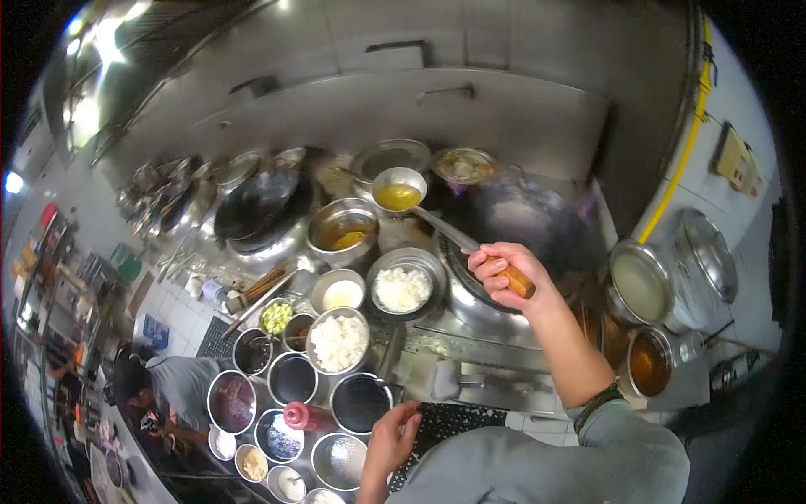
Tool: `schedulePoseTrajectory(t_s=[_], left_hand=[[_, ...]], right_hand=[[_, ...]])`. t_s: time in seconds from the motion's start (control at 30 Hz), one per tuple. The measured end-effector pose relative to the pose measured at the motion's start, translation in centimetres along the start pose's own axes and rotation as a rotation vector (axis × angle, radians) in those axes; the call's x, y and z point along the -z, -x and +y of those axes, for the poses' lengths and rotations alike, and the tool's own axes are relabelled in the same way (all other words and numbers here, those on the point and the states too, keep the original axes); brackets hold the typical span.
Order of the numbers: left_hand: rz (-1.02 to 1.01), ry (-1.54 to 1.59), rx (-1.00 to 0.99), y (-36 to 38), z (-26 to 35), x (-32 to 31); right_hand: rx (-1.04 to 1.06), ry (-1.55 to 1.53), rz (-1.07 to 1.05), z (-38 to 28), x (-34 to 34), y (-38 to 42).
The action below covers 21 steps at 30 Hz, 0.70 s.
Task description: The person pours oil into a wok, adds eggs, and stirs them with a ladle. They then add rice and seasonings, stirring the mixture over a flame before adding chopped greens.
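My right hand (502, 273) is wrapped round the wooden handle of a long ladle (445, 227). Its bowl, with yellow liquid that looks like oil, hangs above the stove, over the area between a metal pot (316, 227) and the wok. The dark wok (520, 223) sits on the burner to the right, with haze over it. Low in front of me, my left hand (395, 437) has its fingers loosely bent and appears to hold nothing. It is beside a black-looking bowl (361, 401) and a red-capped bottle (300, 416).
White rice fills a bowl (337, 341) and a pan (403, 288). Chopped green pieces (276, 317) and several sauce and seasoning bowls stand at left. A food-filled pan (464, 166) is behind. Pots (640, 281) stand at right. Another person (176, 386) is at far left.
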<state>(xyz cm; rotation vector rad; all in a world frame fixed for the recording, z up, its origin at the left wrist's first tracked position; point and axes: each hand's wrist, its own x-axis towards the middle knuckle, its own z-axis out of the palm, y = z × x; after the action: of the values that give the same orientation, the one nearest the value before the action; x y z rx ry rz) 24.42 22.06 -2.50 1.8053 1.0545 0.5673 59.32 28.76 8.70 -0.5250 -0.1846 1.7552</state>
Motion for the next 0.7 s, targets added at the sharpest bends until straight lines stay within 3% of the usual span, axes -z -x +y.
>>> schedulePoseTrajectory(t_s=[0.17,0.3,0.43,0.53,0.7], left_hand=[[-0.114,0.100,-0.162,-5.0,3.6,-3.7],[-0.086,-0.034,-0.466,-11.8,7.7,-10.2],[0.092,-0.171,-0.763,-18.1,9.5,-19.3],[-0.010,-0.282,-0.690,-20.0,8.8,-24.2],[0.100,-0.370,-0.664,-20.1,9.4,-25.0]], right_hand=[[0.125,0.407,0.215,-2.8,4.0,7.3],[0.252,0.377,0.430,-4.1,6.7,11.2],[0.349,0.345,0.585,-5.1,9.6,13.5],[0.316,0.364,0.508,-6.2,12.1,14.6],[0.311,0.374,0.460,-6.9,14.1,15.5]])
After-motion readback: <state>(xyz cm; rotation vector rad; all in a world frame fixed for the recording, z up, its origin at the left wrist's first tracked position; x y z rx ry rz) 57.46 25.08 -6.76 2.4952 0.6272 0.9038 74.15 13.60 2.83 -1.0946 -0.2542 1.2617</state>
